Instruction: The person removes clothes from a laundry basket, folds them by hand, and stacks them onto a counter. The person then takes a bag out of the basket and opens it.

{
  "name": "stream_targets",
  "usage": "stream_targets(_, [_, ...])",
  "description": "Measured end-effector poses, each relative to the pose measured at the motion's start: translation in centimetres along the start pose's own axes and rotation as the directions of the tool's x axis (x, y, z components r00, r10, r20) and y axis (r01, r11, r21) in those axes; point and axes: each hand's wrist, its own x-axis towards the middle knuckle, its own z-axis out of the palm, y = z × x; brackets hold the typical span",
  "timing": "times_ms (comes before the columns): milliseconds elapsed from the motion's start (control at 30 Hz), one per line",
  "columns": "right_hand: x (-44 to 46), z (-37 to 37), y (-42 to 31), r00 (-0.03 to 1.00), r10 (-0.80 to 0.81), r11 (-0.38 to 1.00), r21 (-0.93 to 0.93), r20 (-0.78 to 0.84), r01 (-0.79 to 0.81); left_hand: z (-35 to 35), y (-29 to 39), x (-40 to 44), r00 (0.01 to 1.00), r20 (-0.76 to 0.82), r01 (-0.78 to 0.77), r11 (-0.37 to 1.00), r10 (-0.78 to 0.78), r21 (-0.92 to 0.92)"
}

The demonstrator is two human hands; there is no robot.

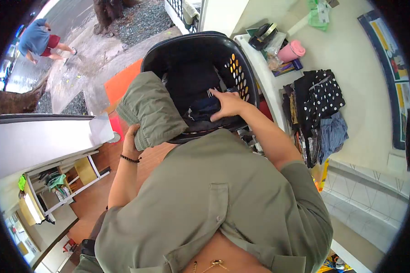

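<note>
My left hand (131, 139) is closed on the lower edge of a folded olive-green garment (152, 109) with a ribbed elastic band. That garment is held over the near left rim of a black laundry basket (187, 42). Inside the basket lie dark folded clothes (191, 79), black and navy, one with a small striped part. My right hand (230, 104) reaches over the basket's right rim, thumb and fingers spread apart over the dark clothes. Whether its fingertips press on the cloth is hard to see.
On the right, a white ledge (271, 82) carries a pink rolled item (291, 51) and a stack of folded clothes (316, 109), polka-dot cloth on top. A shelf with clothes (57, 182) stands lower left. Outside, at upper left, a person (38, 41) bends over.
</note>
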Motion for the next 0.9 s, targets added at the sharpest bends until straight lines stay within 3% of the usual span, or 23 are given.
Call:
stream_targets(67, [-0.3, -0.5, -1.0, 0.992, -0.057, 0.991, -0.115, 0.110, 0.069, 0.5, 0.1, -0.2, 0.995, -0.059, -0.072, 0.994, 0.076, 0.079])
stream_targets(100, [0.1, 0.0, -0.8, 0.998, -0.039, 0.992, -0.122, 0.052, 0.045, 1.1, 0.3, -0.4, 0.990, -0.085, -0.103, 0.987, 0.114, 0.122])
stream_targets(200, [1.3, 0.3, 1.6, 0.966, 0.003, 0.963, 0.261, -0.258, 0.067, 3.8, 2.0, -0.6, 0.956, -0.108, -0.235, 0.932, 0.273, 0.278])
stream_targets(267, [0.0, -3.8, 0.2, 0.859, 0.166, 0.921, 0.388, -0.485, 0.041, 7.1, 3.3, -1.1, 0.929, 0.014, -0.349, 0.863, 0.370, 0.366])
stream_targets(300, [0.1, -5.4, 0.9, 0.796, 0.164, 0.891, 0.434, -0.583, 0.135, 8.6, 3.8, -1.1, 0.909, 0.077, -0.405, 0.821, 0.410, 0.402])
stream_targets(367, [-1.6, -9.7, -0.5, 0.704, 0.340, 0.702, 0.667, -0.624, 0.252, 11.0, 4.7, -0.3, 0.919, 0.153, -0.393, 0.813, 0.363, 0.429])
stream_targets(433, [-3.0, -13.0, 0.2, 0.684, 0.376, 0.576, 0.736, -0.625, 0.356, 13.0, 5.0, 1.0, 0.930, 0.229, -0.362, 0.811, 0.286, 0.459])
stream_targets(533, [-6.0, -16.4, 0.1, 0.678, 0.418, 0.170, 0.785, -0.605, 0.595, 14.3, 3.1, 5.8, 0.736, 0.357, -0.598, 0.306, 0.575, 0.740])
stream_targets(567, [-7.4, -17.0, -0.7, 0.675, 0.434, 0.080, 0.771, -0.597, 0.631, 15.5, 2.0, 6.1, 0.483, 0.446, -0.436, -0.235, 0.753, 0.869])
stream_targets(633, [-10.3, -17.2, -3.1, 0.656, 0.465, -0.004, 0.740, -0.594, 0.673, 19.2, 1.5, 5.8, 0.663, 0.573, -0.669, 0.038, 0.482, 0.742])
stream_targets(667, [-11.5, -16.9, -3.9, 0.642, 0.487, -0.043, 0.718, -0.592, 0.695, 20.7, 1.1, 6.0, 0.692, 0.652, -0.718, 0.204, 0.310, 0.666])
stream_targets(733, [-12.9, -14.3, -4.3, 0.668, 0.525, -0.139, 0.721, -0.527, 0.678, 21.5, -2.0, 8.4, 0.814, 0.575, -0.446, 0.728, 0.087, 0.521])
stream_targets(767, [-13.7, -12.9, -4.9, 0.670, 0.556, -0.158, 0.729, -0.492, 0.666, 22.0, -3.7, 9.2, 0.829, 0.555, -0.203, 0.888, -0.068, 0.413])
stream_targets(800, [-13.8, -10.6, -4.5, 0.625, 0.579, -0.051, 0.742, -0.523, 0.669, 24.4, -4.6, 7.9, 0.851, 0.521, -0.163, 0.912, -0.063, 0.376])
stream_targets(867, [-15.1, -6.5, -1.8, 0.724, 0.452, 0.208, 0.851, -0.521, 0.482, 29.7, -5.6, 4.1, 0.897, 0.439, -0.094, 0.950, -0.048, 0.297])
stream_targets(900, [-16.8, -6.6, -2.8, 0.776, 0.494, 0.160, 0.918, -0.392, 0.362, 29.7, -6.4, 4.9, 0.887, 0.460, -0.256, 0.867, 0.036, 0.428])
